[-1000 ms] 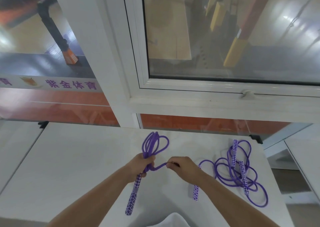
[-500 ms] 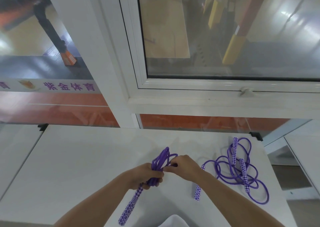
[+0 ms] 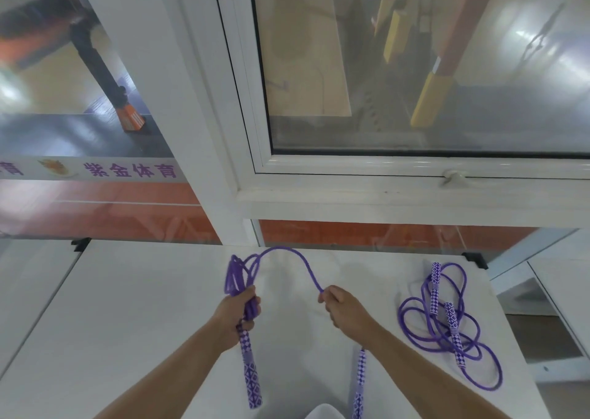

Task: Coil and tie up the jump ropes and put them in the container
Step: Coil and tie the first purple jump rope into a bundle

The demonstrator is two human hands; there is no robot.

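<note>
Apart now, the hands have drawn a rope span into an arch over the white table (image 3: 127,322). Right of the hands lies a loose second jump rope (image 3: 447,319). Left hand (image 3: 236,315) grips the coiled jump rope (image 3: 238,278), one handle hanging below; right hand (image 3: 343,310) pinches its free strand.

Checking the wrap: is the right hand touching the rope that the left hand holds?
Touching. In the head view, the right hand pinches the rope, which arcs to the left hand.
</note>
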